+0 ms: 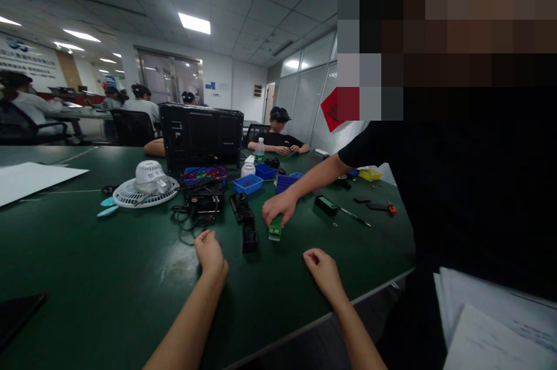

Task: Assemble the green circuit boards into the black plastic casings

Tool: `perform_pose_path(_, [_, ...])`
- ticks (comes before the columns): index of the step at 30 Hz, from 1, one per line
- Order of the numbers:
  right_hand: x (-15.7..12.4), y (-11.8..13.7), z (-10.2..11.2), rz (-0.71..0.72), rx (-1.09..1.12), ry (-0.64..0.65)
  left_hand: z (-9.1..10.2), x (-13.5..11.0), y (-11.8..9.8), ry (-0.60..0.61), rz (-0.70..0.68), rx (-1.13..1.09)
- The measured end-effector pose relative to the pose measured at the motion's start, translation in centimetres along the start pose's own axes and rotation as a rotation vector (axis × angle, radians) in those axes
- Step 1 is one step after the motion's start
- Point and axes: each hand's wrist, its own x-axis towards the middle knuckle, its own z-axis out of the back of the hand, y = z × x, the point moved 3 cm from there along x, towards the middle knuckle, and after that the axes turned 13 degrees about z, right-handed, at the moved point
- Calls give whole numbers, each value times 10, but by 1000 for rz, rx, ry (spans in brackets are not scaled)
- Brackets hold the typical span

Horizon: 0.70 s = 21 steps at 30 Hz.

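writing: wall sign [32,60], red paper [331,112]; characters too small to read;
left hand [210,253]: fingers curled together, near the black stand [249,232];
right hand [322,270]: fingers curled toward palm;
green board [275,231]: between both (held by a co-worker's hand [281,205]);
green table [143,283]: beneath ceiling lights [194,23]

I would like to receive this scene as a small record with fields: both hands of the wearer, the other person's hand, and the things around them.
left hand: fingers curled, nothing seen in it; in front of the black box with cables
right hand: fingers curled, nothing seen in it; near the table edge
co-worker's hand: holds a green board
left of the board: black part
right of the board: black-and-green case
farther back: blue tray, upright black panel
surface: green table
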Motion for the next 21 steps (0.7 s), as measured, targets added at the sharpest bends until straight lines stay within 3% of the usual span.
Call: perform_pose_path(21, [-2, -1, 4, -1, 13, 32, -4, -13, 0, 18, 31, 26])
